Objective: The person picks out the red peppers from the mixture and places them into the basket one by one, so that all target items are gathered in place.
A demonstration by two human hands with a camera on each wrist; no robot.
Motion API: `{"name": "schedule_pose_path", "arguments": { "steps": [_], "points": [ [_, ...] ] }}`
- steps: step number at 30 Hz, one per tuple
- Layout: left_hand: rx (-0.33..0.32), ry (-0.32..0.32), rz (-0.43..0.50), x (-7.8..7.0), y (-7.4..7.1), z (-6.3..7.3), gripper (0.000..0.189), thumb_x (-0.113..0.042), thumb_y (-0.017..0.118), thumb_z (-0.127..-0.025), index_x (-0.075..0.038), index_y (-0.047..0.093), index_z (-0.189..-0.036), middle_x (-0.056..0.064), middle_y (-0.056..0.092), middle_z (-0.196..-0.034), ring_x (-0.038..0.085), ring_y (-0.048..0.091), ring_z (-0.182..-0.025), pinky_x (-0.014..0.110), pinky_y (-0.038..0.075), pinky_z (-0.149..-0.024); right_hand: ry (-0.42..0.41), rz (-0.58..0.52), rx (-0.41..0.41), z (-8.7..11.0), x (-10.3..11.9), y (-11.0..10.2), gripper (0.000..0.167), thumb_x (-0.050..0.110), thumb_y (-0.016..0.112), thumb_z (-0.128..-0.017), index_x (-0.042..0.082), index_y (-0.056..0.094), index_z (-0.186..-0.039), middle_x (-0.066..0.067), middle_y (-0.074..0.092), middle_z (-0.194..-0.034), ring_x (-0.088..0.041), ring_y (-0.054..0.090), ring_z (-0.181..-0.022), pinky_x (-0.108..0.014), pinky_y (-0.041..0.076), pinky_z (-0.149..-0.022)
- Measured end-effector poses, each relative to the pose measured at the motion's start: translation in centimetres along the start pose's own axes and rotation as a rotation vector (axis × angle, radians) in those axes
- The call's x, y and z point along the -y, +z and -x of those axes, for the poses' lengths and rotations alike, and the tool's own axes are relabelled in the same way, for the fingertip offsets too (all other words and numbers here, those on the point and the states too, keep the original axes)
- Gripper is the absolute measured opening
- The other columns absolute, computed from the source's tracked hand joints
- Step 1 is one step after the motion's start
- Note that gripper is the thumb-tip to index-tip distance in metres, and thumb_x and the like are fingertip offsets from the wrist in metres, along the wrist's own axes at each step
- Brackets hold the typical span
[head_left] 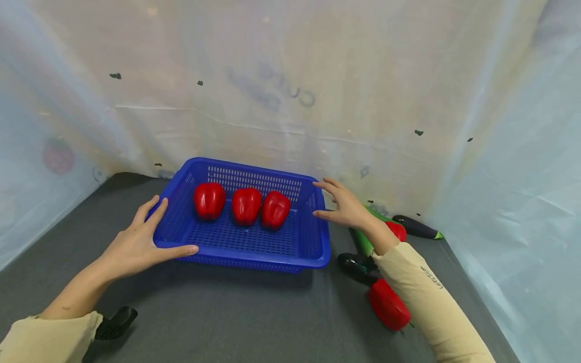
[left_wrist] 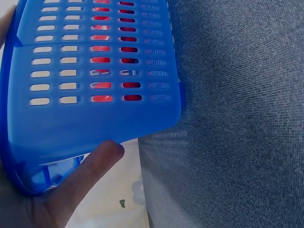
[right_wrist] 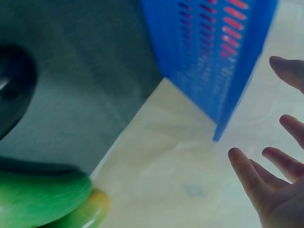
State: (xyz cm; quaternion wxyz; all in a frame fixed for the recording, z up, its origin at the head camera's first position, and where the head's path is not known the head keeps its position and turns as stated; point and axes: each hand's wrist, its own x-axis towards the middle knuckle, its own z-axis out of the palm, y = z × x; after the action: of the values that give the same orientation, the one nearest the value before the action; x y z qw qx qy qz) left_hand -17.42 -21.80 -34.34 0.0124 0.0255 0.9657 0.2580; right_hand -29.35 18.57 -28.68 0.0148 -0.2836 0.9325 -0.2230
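Note:
A blue plastic basket (head_left: pixel 245 259) with slotted walls stands on the grey table, holding three red bell peppers (head_left: pixel 246 206). At its front left corner is my left hand (head_left: pixel 131 249), thumb laid straight along the front rim and fingers spread over the left rim. The left wrist view shows a finger (left_wrist: pixel 95 166) of that hand stretched along the corner of the basket wall (left_wrist: pixel 95 123). My right hand (head_left: pixel 342 205) is beside the right rim, its fingers spread and nothing in them. In the right wrist view, its fingertips (right_wrist: pixel 235 154) are apart from the basket (right_wrist: pixel 204 90).
Right of the basket lie a dark eggplant (head_left: pixel 356 267), a red bell pepper (head_left: pixel 389 305) and a long green vegetable (head_left: pixel 363 243). Farther back are another eggplant (head_left: pixel 415 227) and a partly hidden red pepper (head_left: pixel 398 230). Plastic sheeting (head_left: pixel 290 121) walls the table.

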Motion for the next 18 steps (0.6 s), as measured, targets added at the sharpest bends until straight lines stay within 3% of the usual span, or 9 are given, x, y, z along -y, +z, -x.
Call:
{"name": "schedule_pose_path", "arguments": {
  "steps": [11,18],
  "points": [
    [0.008,-0.007,0.002,0.0,0.1,-0.1,0.124,-0.069,0.067,-0.074,-0.007,-0.005,-0.154,0.027,-0.008,-0.157,0.067,0.031,-0.121,0.074,0.036,-0.086,0.037,0.001,-0.033,2.0,-2.7,0.2,0.066,0.025,0.069,-0.088,0.007,0.041,-0.145,-0.024,0.026,-0.154,-0.042,0.035,-0.137,-0.055,0.045,-0.098],
    [0.008,-0.007,0.007,0.0,0.0,-0.1,0.124,-0.067,0.067,-0.074,-0.008,-0.007,-0.154,0.026,-0.010,-0.157,0.067,0.031,-0.120,0.074,0.037,-0.084,0.022,0.028,-0.039,2.8,-3.8,-0.1,0.066,0.024,0.069,-0.088,0.005,0.041,-0.144,-0.024,0.027,-0.153,-0.043,0.048,-0.126,-0.055,0.047,-0.094]
  ]
}}
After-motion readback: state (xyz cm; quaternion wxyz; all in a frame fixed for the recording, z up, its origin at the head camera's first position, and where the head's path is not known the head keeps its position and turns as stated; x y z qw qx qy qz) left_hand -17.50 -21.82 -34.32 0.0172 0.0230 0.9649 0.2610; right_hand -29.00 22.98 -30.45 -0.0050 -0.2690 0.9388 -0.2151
